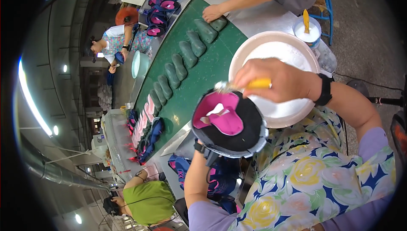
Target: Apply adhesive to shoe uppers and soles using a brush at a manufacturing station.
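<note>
In the head view, the right hand (282,80) is closed tight around the yellow handle of a brush (243,84), whose pale wet bristles touch the upper rim of a black shoe upper (231,123) with a pink lining. The left hand (203,148) is mostly hidden under that upper; its grip seems to hold the piece up from below, but how far the fingers close cannot be told. The upper hangs over the near edge of the table, just beside a wide white bowl (292,110) of white paste that sits at the table's near right corner. The likely trouble is paste straying: the bristles are at the very rim, so a loaded brush could smear onto the pink lining or drip onto the flowered apron below. The upper is held only from beneath, so a firm stroke might tilt it. Farther along the green belt (203,78) a row of green shoe lasts (188,55) lies in line, and another person's hand (212,12) rests on the far one, well apart.
</note>
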`<state>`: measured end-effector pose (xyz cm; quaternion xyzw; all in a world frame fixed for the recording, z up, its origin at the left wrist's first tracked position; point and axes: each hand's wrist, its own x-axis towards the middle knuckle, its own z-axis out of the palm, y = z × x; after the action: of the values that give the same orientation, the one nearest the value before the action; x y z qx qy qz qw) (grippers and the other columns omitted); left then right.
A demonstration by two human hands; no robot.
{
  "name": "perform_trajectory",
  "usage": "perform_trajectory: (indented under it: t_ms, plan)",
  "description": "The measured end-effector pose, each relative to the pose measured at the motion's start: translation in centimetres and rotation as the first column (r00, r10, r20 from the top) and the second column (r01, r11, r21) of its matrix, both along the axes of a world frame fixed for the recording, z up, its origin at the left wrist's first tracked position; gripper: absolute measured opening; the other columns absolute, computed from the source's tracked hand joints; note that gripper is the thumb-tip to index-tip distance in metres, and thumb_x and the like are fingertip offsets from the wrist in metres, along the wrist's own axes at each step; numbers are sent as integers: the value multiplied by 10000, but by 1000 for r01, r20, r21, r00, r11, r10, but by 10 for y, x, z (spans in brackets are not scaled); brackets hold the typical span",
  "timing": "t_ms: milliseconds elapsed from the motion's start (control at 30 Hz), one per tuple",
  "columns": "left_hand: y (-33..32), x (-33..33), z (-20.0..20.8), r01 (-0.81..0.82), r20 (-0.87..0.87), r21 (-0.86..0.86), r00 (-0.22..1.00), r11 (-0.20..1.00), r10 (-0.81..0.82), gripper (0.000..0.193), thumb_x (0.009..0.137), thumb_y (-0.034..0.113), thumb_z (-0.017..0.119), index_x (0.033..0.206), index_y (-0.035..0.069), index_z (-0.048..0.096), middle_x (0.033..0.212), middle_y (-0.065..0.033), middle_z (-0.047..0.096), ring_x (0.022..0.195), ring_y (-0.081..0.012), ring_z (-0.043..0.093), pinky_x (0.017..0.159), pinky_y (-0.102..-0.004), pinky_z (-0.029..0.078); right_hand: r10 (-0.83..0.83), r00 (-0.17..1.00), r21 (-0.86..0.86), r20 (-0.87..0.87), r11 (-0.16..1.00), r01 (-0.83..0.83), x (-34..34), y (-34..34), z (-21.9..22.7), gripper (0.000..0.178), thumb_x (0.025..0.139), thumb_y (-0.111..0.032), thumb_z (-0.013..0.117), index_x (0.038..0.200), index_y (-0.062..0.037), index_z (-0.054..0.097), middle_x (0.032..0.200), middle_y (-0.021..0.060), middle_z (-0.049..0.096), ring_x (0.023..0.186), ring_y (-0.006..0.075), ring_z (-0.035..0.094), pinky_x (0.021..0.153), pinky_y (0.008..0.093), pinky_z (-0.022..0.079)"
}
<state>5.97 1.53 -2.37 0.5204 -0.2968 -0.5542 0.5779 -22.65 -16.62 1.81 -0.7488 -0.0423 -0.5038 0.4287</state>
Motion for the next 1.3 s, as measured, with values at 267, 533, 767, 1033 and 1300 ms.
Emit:
perform_trajectory:
  t_ms: [267,533,767,1033,1300]
  plan:
    - [4,-34,-5,28,-187,94,982,995,-10,420,988,219,547,1371,55,490,1205,-97,637,1123,-235,611,979,-397,513,-76,997,-269,-28,961,66,33,-7,-5,165,859,-111,667,948,-42,547,840,112,627,815,322,637,713,398,526]
    - [-2,-32,13,21,-369,171,928,985,44,415,982,179,556,1373,57,490,1204,-93,637,1122,-230,610,982,-396,514,157,784,172,-601,983,-65,-6,-10,14,166,877,-111,648,926,-26,514,813,144,619,752,352,628,679,403,480]
    - [3,-22,16,-27,-173,49,984,998,36,407,937,31,599,1338,81,546,1172,-45,641,1037,-157,639,920,-317,539,-27,918,-45,-395,999,10,4,-3,-2,175,884,-130,645,999,-54,536,875,144,639,825,347,637,724,413,489]
    - [3,-21,32,-90,-143,19,985,996,92,395,947,19,581,1331,95,531,1165,-31,629,1030,-142,637,904,-310,546,-29,928,-52,-373,999,10,15,2,10,172,875,-130,659,981,-43,556,884,150,642,829,335,637,718,388,495]
    - [83,132,4,-394,-524,19,779,919,345,332,986,136,565,1303,46,530,1257,-99,602,1101,-237,630,928,-406,552,-124,914,174,-386,963,204,-11,12,11,151,859,16,642,994,-4,578,932,113,633,902,221,631,840,326,493]
